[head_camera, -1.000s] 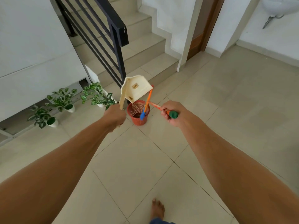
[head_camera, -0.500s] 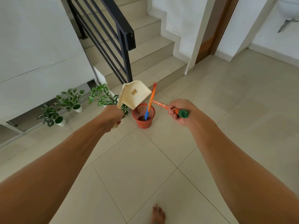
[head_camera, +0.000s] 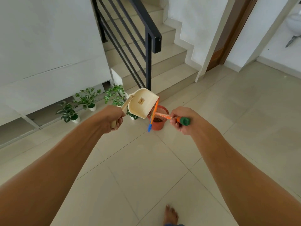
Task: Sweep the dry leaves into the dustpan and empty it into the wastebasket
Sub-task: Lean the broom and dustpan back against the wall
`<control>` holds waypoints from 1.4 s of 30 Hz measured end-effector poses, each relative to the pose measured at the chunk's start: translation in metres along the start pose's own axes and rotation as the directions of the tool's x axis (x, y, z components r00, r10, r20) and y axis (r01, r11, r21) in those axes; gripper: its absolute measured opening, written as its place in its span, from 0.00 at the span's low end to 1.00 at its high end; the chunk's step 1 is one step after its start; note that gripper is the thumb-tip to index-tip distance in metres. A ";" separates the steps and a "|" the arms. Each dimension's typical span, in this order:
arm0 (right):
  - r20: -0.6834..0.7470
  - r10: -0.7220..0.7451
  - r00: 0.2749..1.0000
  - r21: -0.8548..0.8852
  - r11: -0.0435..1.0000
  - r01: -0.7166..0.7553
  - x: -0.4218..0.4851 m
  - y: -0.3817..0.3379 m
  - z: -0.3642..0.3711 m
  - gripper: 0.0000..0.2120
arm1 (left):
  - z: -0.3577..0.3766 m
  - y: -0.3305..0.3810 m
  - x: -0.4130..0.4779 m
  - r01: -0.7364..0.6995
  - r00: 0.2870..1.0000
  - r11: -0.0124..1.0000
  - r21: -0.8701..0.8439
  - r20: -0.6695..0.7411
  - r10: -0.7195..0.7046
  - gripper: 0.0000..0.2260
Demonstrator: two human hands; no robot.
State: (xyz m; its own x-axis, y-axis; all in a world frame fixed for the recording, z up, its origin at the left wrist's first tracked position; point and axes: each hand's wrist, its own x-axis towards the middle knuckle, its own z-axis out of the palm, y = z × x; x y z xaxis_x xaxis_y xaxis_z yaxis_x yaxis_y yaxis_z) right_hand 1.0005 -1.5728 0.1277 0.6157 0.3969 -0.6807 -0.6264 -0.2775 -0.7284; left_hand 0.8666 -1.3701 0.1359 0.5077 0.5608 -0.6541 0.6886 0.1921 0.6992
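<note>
My left hand (head_camera: 114, 119) grips the wooden handle of a cream dustpan (head_camera: 142, 103), which is tipped with its mouth over a small red mesh wastebasket (head_camera: 158, 123) on the floor. Dark leaf debris lies inside the basket. My right hand (head_camera: 180, 121) holds a small broom (head_camera: 154, 117) by its orange handle with a green end cap. The orange and blue broom head hangs across the dustpan's mouth, right at the basket's rim.
Three small potted plants (head_camera: 86, 99) stand along the white wall at left. A staircase with a black railing (head_camera: 146, 39) rises behind the basket. A wooden door frame (head_camera: 228, 38) is at the right. My bare foot (head_camera: 170, 215) is on the beige tiled floor.
The dustpan has tilted further down over the basket. The broom head has slid lower, past the basket's front rim. The view has moved closer.
</note>
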 end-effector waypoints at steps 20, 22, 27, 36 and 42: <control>0.206 0.291 0.934 -0.449 0.877 -0.174 -0.053 0.190 0.402 0.09 | -0.332 -0.281 -0.065 0.234 0.939 0.884 -0.404 -0.142 -0.313 0.06; 0.233 0.310 0.921 -0.523 0.839 -0.150 -0.049 0.203 0.454 0.09 | -0.372 -0.308 -0.067 0.234 0.919 0.853 -0.466 -0.180 -0.351 0.07; 0.320 0.381 0.868 -0.658 0.748 -0.085 -0.035 0.231 0.595 0.08 | -0.483 -0.372 -0.065 0.235 0.848 0.763 -0.602 -0.257 -0.463 0.06; 0.430 0.515 0.741 -0.769 0.640 0.001 -0.022 0.251 0.863 0.16 | -0.691 -0.438 -0.060 0.217 0.695 0.637 -0.740 -0.341 -0.633 0.05; 0.451 0.542 0.709 -0.807 0.588 0.065 -0.033 0.267 1.024 0.12 | -0.828 -0.479 -0.056 0.189 0.626 0.579 -0.793 -0.357 -0.694 0.05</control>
State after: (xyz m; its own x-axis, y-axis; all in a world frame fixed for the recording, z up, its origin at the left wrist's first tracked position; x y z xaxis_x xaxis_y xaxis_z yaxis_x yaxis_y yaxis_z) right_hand 0.3235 -0.7643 0.0347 -0.1184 0.5262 -0.8421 0.0574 -0.8430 -0.5348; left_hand 0.0797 -0.8260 0.0766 -0.3449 0.5053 -0.7910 0.0846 0.8560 0.5099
